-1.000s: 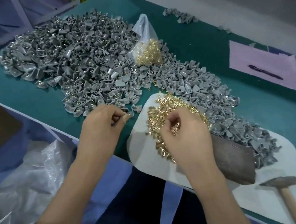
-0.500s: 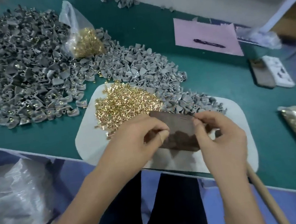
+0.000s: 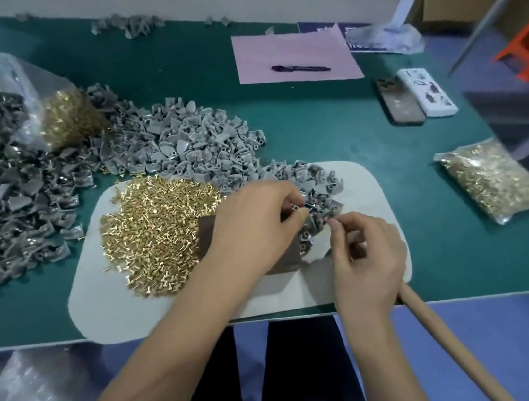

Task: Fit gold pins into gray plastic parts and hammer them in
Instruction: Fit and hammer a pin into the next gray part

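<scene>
One loose heap of gold pins (image 3: 156,234) on your white mat (image 3: 109,308); two bagged lots; gray plastic parts (image 3: 188,146) beyond counting. Your left hand (image 3: 254,232) pinches one gray part (image 3: 296,210); your right hand (image 3: 364,254) has drawn beside it, fingertips pinched, contents indiscernible. Green bench (image 3: 331,131) open rightward.

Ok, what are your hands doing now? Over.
Left hand pinches a gray part. Right hand pinches something small, likely a pin. Not hammered yet. Nothing blocking.
</scene>
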### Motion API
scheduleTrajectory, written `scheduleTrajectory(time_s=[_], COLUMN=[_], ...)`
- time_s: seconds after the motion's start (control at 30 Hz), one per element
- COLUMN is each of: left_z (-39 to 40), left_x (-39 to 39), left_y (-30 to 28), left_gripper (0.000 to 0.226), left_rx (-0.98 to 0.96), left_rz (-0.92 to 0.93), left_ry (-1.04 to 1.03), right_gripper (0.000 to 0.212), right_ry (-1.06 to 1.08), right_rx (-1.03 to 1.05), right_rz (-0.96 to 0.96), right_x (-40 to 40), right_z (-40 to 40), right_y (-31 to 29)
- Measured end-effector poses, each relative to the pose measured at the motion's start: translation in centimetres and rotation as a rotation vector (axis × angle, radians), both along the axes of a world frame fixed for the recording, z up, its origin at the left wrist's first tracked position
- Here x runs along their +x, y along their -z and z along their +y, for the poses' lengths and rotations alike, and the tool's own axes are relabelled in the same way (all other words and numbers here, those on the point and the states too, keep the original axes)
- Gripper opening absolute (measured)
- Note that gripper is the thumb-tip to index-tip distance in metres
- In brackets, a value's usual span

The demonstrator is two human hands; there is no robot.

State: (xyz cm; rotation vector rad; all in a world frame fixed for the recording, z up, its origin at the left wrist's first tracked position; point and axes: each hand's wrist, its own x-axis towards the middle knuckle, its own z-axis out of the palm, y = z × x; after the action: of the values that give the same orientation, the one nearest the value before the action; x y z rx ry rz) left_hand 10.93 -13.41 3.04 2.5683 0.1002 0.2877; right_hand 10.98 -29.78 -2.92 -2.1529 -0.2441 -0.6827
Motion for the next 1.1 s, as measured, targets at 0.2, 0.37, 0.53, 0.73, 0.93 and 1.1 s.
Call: scheduleTrajectory(time_s=[0.2,0.37,0.53,0.73,0.93,1.1], left_z=[-1.3,-1.6,-1.6,-1.5,1.6,3.4], left_x=[3.6,4.6,4.9,2.9,-3.0,-6.5], left_y=[0.5,0.7,0.3,-0.3,-0.3,1.9], left_gripper=[0.025,0.021,0.009,0.013,0.01,0.018], left_rx=[0.112,0.177,0.183,0.029,-0.11,0.02], left_rz=[0.077,0.156,0.175,0.023,-0.09,-0.245], left_ry=[-0.094,-0.113,-0.109,-0.051,0.071,0.068], right_gripper=[0.009,0.007,0.005,0.004,0.002,0.005], right_ry=[-0.024,-0.023,-0.01,-0.028,-0.072,-0.095], right_rx=[-0.036,-0.035,-0.04,-0.028,-0.005,0.021], right_rz=[0.039,0.039,0.049,0.062,0.056,0.034], right_x=[0.2,0.1,0.0,0.2,0.2,-0.1], right_z=[-0.1,0.0,0.0,-0.1,-0.1,-0.1], right_y=[0.4,0.4,0.3,0.3,0.4,0.4])
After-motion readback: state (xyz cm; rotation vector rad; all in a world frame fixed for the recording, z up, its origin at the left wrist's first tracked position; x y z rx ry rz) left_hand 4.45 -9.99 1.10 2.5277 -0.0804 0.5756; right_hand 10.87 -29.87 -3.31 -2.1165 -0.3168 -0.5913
